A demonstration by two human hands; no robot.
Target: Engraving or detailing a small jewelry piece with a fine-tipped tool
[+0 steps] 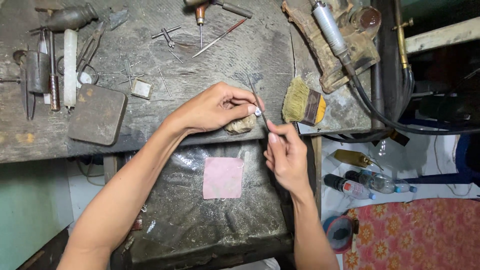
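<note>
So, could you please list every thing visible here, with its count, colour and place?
Small piece: one, silvery, pinched in left fingertips.
Thin tool: one, dark, held by right hand against the piece.
Brush: one, yellowish bristles, right of the hands.
Flat tin: one, brown-grey, bench left.
Candle: one, white, far left.
Pink sheet: one, in the tray below.
Bottles: several, floor right.
Left hand: resting on bench edge.
Right hand: over the tray.
</note>
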